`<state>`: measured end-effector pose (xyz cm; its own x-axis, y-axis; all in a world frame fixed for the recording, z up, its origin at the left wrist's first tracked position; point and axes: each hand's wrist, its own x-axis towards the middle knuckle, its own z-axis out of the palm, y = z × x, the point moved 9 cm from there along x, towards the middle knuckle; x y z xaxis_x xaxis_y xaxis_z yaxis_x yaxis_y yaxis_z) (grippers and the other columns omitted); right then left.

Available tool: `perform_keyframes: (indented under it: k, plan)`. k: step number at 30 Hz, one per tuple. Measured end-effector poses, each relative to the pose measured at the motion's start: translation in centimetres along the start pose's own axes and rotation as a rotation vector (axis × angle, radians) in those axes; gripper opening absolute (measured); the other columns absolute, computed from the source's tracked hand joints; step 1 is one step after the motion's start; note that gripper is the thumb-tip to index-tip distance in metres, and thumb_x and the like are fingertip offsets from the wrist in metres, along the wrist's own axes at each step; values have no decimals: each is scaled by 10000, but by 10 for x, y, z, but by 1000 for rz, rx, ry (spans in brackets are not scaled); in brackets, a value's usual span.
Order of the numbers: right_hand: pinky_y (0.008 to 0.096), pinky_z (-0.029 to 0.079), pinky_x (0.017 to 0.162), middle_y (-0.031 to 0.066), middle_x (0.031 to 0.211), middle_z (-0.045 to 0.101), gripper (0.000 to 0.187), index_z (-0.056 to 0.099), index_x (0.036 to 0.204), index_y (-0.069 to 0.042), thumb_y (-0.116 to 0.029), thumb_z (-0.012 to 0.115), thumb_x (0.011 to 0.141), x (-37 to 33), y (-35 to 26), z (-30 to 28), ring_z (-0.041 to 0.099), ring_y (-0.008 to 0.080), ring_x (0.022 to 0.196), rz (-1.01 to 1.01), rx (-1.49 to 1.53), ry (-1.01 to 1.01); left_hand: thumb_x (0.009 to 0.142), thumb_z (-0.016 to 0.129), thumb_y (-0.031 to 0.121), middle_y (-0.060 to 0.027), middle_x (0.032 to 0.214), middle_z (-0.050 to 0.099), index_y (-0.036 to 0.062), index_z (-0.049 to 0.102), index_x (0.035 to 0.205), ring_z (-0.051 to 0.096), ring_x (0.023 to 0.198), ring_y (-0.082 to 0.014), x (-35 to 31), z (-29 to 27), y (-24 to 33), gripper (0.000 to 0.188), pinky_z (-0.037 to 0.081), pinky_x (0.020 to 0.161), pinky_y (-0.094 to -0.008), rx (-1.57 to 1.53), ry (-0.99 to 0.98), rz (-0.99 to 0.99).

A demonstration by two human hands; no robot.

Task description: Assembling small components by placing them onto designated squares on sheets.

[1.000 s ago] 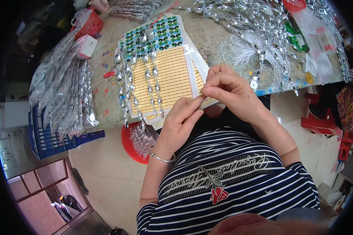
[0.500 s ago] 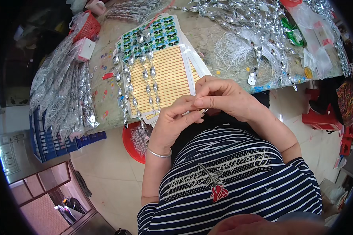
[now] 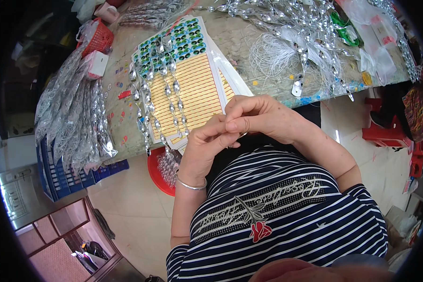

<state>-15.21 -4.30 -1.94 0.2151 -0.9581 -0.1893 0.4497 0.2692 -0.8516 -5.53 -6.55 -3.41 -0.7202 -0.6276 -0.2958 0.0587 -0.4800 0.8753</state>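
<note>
My left hand (image 3: 210,137) and my right hand (image 3: 265,117) meet in front of my body, just off the table's near edge. Fingertips of both are pinched together and touching. Whatever lies between them is mostly hidden; only a tiny dark and shiny bit shows below the fingers. Beside my left hand, several twisted silver strips (image 3: 168,89) lie over sheets of stickers. The top sheet bears green-and-blue oval stickers (image 3: 192,40), and below them is a yellow sheet with red lines (image 3: 192,84).
Bagged silver twists (image 3: 68,115) hang over the table's left side above a blue crate (image 3: 61,181). A red basin (image 3: 157,176) stands below the near edge. White string (image 3: 272,56) and more silver twists (image 3: 291,21) lie at right. Red stools (image 3: 385,134) stand beyond.
Both hands have shifted slightly left, still pinched together. The tiny piece below the fingers shows less than before. The table's contents appear a little further left in the view.
</note>
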Motion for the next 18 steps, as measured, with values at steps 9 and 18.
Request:
perform_keyframes:
  k: [9, 18]
  plan:
    - [234, 483, 663, 52, 843, 605, 143, 669, 902, -5, -143, 671, 866, -1, -3, 0, 597, 113, 759, -86, -85, 19, 801, 675, -35, -54, 943, 586, -11, 686, 913, 580, 765, -98, -3, 7, 13, 116, 477, 623, -197, 250, 43, 191]
    - [253, 451, 712, 42, 863, 593, 86, 683, 870, -24, -103, 650, 859, -34, -43, -44, 565, 132, 817, -174, -682, 167, 828, 654, -10, -84, 935, 624, -33, 681, 899, 592, 745, -113, -25, -43, 47, 79, 477, 615, -212, 300, 329, 406]
